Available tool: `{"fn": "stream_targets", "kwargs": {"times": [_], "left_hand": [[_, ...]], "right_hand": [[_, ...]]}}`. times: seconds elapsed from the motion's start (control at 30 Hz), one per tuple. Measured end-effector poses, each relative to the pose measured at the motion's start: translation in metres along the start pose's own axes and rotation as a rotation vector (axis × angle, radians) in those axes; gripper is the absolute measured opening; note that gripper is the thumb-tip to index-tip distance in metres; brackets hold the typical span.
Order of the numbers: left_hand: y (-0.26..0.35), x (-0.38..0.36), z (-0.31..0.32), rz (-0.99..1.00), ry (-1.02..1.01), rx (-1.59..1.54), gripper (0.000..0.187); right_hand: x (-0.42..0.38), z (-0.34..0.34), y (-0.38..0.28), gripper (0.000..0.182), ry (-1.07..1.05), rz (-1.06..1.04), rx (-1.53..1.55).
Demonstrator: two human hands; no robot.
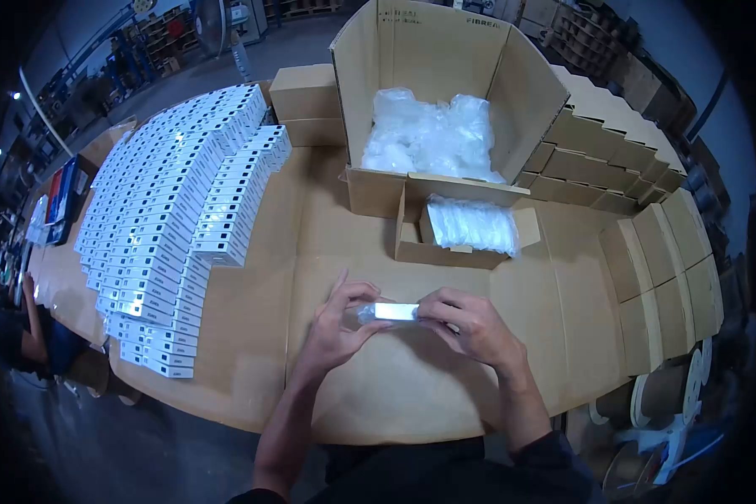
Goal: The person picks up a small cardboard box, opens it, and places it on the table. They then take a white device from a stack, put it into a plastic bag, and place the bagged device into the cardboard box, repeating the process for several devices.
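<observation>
Over the middle of the cardboard-covered table, a small white box (396, 312) is held between both hands. My left hand (344, 323) has its fingers closed around the left end, where clear plastic wrap (366, 313) shows. At the right end, my right hand (466, 323) pinches the box with thumb and fingers. Beyond the hands, an open small carton (445, 251) holds a row of plastic-wrapped items (472, 225). Behind it stands a large open carton (441, 42) with clear plastic bags (433, 134) inside.
Many stacked white boxes (164, 227) cover the left of the table (252, 336). Closed brown cartons (664, 269) line the right edge, with flat cartons (605, 143) behind. Cable spools (668, 391) sit below at right. Another person (34, 332) is at the far left.
</observation>
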State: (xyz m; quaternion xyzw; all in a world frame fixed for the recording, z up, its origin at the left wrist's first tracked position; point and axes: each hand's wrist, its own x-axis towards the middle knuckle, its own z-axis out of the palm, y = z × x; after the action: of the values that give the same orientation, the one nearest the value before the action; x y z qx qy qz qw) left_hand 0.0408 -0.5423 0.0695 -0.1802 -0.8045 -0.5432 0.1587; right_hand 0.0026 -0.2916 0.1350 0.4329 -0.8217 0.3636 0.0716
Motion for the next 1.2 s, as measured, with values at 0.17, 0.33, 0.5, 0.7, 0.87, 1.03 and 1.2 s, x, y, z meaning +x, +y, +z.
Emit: {"fn": "stream_targets", "kwargs": {"times": [0.17, 0.33, 0.5, 0.7, 0.87, 1.03, 1.2], "left_hand": [[0.006, 0.032, 0.001, 0.005, 0.060, -0.030, 0.086], [-0.015, 0.051, 0.003, 0.062, -0.096, 0.525, 0.070], [-0.036, 0.059, 0.024, 0.188, -0.196, 0.771, 0.072], [-0.044, 0.059, 0.027, 0.183, -0.207, 0.812, 0.075], [-0.050, 0.056, 0.032, 0.162, -0.191, 0.710, 0.077], [-0.050, 0.055, 0.034, 0.143, -0.195, 0.686, 0.077], [-0.048, 0.053, 0.034, 0.135, -0.195, 0.709, 0.079]], "right_hand": [[0.009, -0.009, 0.007, 0.019, 0.186, 0.107, 0.018], [0.018, -0.003, 0.025, 0.015, 0.630, 0.295, 0.042], [0.038, 0.024, 0.037, 0.016, 0.764, 0.229, -0.106], [0.052, 0.044, 0.044, 0.018, 0.699, 0.303, -0.246], [0.056, 0.047, 0.058, 0.016, 0.615, 0.386, -0.313], [0.061, 0.061, 0.072, 0.010, 0.514, 0.479, -0.369], [0.068, 0.061, 0.066, 0.011, 0.443, 0.579, -0.473]]}}
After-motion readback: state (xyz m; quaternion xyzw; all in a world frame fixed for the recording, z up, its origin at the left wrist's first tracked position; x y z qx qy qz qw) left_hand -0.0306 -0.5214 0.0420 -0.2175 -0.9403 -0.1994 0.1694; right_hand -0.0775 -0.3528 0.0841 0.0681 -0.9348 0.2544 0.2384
